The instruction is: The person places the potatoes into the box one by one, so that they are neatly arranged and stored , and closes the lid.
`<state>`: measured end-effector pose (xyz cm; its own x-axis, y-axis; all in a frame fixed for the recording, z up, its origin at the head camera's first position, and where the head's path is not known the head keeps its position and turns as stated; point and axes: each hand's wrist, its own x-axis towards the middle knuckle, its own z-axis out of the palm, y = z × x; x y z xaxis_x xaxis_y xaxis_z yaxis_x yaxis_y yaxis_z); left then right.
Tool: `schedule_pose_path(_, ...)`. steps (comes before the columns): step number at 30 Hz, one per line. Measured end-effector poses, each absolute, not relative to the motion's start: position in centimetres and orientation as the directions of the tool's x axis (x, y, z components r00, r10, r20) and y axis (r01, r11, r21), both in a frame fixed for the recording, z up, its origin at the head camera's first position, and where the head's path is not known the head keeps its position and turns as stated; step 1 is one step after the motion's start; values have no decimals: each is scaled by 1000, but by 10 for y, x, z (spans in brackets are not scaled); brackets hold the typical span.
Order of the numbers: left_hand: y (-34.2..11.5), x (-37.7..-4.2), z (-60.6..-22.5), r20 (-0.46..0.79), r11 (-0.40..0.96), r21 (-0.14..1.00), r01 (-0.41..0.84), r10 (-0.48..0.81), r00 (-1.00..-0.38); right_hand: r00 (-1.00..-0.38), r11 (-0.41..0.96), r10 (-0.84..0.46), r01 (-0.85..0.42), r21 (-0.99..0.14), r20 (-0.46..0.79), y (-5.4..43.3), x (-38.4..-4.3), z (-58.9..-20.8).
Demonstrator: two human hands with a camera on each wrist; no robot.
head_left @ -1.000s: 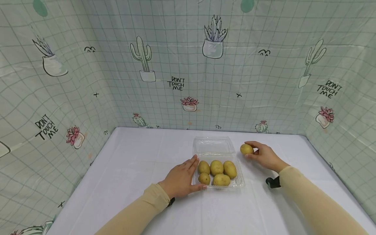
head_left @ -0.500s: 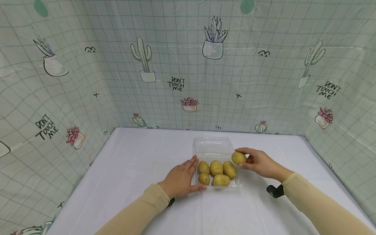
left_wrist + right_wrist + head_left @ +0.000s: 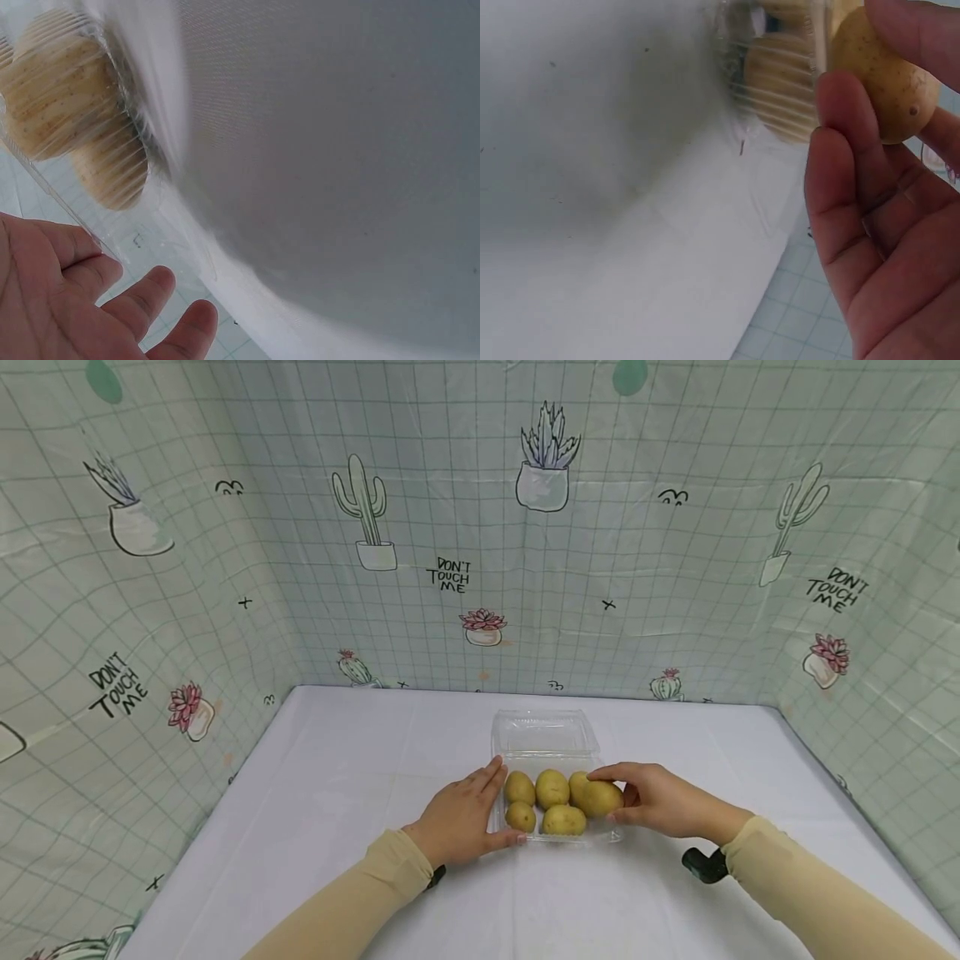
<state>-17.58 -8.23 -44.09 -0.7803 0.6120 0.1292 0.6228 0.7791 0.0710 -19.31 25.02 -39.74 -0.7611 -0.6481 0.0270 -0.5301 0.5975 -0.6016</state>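
Observation:
A clear plastic clamshell container [image 3: 606, 837] lies on the table with its lid [image 3: 545, 732] folded back. Several yellow potatoes [image 3: 552, 787] sit inside in two rows. My left hand [image 3: 461, 814] rests against the container's left side, fingers straight, thumb at the front corner; the left wrist view shows fingertips at its rim and potatoes [image 3: 56, 97] behind the ribbed wall. With thumb and fingers, my right hand [image 3: 667, 802] holds another potato [image 3: 602, 799] over the right end of the container, partly covering a potato behind it. The right wrist view shows this held potato [image 3: 904, 94] above the rim.
A white cloth covers the table [image 3: 360, 760]. Grid-patterned curtains [image 3: 420, 527] with cactus prints hang at the back and both sides. A dark wrist-camera piece [image 3: 705, 866] sits under the right wrist.
My right hand has carried its potato from beyond the container's back right, leftward and nearer, to above the container's right end. The left hand has stayed put.

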Motion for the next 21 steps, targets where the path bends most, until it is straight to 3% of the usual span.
schedule_pose_path(8,-82,-174,-439,139,778,80,623,611,-780,-709,581,-703,-613,-535,49,245,-192,-396)
schedule_pose_path(21,-81,-174,-438,117,785,90,613,603,-789,-716,600,-698,-593,-538,10,241,-188,-401)
